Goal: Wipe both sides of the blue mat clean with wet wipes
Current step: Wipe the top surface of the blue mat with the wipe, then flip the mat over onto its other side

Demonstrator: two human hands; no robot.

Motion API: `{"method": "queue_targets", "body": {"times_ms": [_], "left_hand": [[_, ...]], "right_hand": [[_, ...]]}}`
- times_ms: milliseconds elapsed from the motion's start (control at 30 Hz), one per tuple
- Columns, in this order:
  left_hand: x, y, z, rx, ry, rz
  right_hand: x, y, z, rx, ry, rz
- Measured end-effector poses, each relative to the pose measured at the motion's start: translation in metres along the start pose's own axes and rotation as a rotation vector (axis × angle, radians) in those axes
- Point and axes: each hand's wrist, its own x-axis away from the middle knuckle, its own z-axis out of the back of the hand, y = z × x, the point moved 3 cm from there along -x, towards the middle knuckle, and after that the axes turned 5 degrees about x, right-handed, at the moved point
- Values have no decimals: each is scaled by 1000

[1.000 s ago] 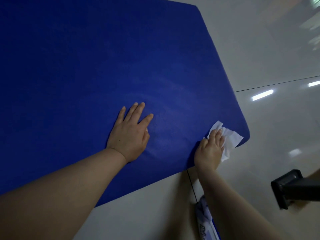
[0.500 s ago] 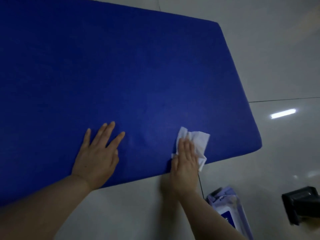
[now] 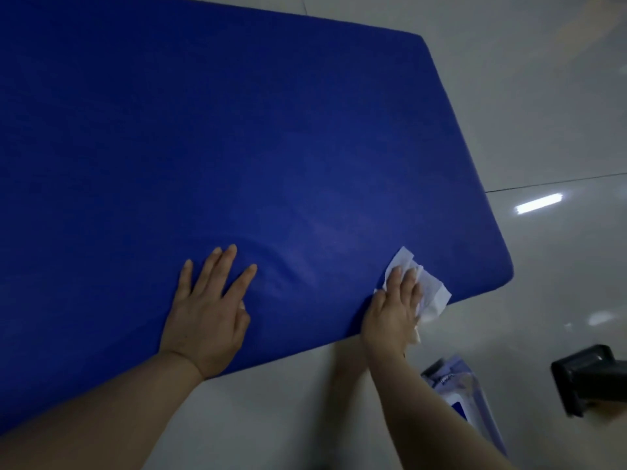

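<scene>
A large blue mat [image 3: 237,147] lies flat on the pale tiled floor and fills most of the view. My left hand [image 3: 208,312] rests flat on the mat near its front edge, fingers spread and straight. My right hand [image 3: 395,307] presses a crumpled white wet wipe [image 3: 432,293] onto the mat close to its front right corner, with straight fingers lying over the wipe. Faint damp streaks show on the mat between my two hands.
A pack of wet wipes [image 3: 464,401] lies on the floor just right of my right forearm. A black object [image 3: 587,378] sits at the right edge. Glossy floor tiles [image 3: 543,113] with a grout line surround the mat.
My right hand has slid the wipe to the right along the mat's front edge, back toward the corner. My left hand stays flat on the mat. The camera view has shifted slightly.
</scene>
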Motion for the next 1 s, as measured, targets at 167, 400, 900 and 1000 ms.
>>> {"method": "queue_targets", "body": {"times_ms": [167, 400, 900, 1000], "left_hand": [[-2, 0, 2, -8, -51, 15], [-3, -1, 26, 26, -242, 24], [77, -5, 176, -51, -339, 69], [102, -9, 222, -73, -267, 90]], "right_hand": [[49, -33, -13, -53, -9, -38], [105, -52, -5, 35, -384, 197], [156, -142, 106, -112, -515, 271], [176, -155, 148, 40, -387, 445]]}}
